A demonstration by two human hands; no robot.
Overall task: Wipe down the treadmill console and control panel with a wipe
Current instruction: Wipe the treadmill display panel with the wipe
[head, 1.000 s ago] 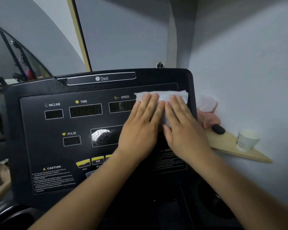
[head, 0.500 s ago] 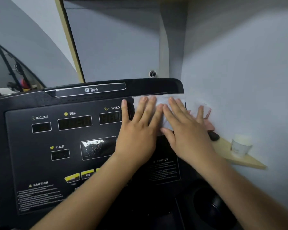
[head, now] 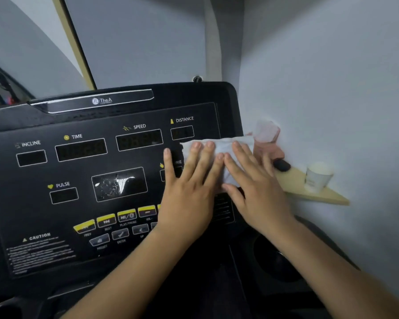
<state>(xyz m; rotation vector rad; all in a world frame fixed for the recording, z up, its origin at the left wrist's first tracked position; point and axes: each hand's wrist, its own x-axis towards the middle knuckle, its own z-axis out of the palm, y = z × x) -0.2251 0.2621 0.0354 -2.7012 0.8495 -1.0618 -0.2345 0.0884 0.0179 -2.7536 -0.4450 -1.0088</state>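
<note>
Mid-wipe here: left hand [head: 189, 187] and right hand [head: 260, 192] both have fingers [head: 195, 157] flat and straight, pressing the white wipe [head: 221, 146] under them onto the control panel [head: 78, 171] right side, so next I'd guess drag it left toward the SPEED display [head: 139, 139].

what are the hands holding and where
Nothing gripped: left hand and right hand press flat on the crumpled white wipe, over its lower part.

Objects kept on a corner shelf

A triangular light wooden shelf [head: 313, 193] is seen right of the fingers [head: 244, 157]; a small black oval object [head: 282, 166] and a pink lidded container [head: 268, 138] are set nearest them, a white paper cup [head: 318, 177] farthest.
</note>
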